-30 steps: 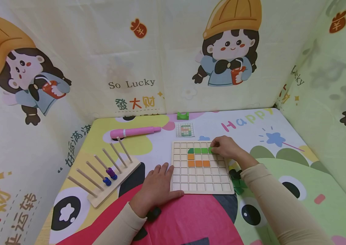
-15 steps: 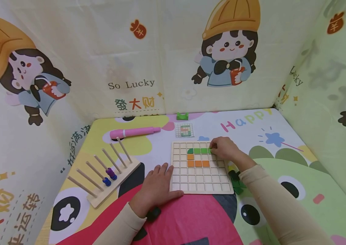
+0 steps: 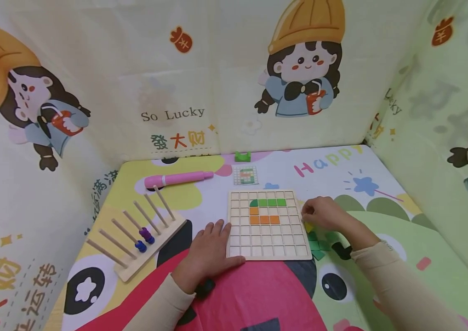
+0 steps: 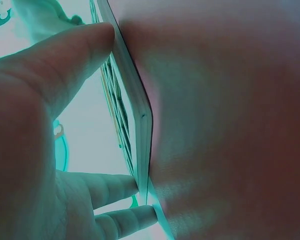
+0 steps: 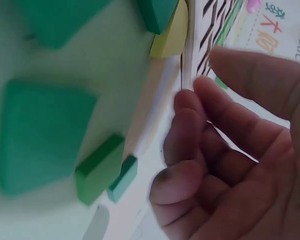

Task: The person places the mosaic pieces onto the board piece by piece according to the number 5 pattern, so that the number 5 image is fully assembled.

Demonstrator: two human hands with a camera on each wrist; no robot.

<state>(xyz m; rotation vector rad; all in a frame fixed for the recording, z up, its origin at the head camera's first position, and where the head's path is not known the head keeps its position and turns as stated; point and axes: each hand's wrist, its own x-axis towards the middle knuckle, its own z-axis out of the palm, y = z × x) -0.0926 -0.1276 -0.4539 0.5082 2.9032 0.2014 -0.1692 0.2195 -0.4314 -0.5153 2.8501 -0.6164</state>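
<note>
Tabletop (image 3: 184, 198): left hand (image 3: 207, 254) (fingers spread) touching board (image 3: 269, 240) edge; right hand (image 3: 326, 214) beside, loosely curled.

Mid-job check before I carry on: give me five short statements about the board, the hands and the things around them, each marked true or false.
1. The left hand touches the board. True.
2. Four orange tiles lie on the board. True.
3. The right hand rests over the middle of the board. False: it is at the board's right edge.
4. A small patterned card lies beyond the board's far edge. True.
5. All the pegs on the rack carry beads. False: most pegs are bare.
</note>
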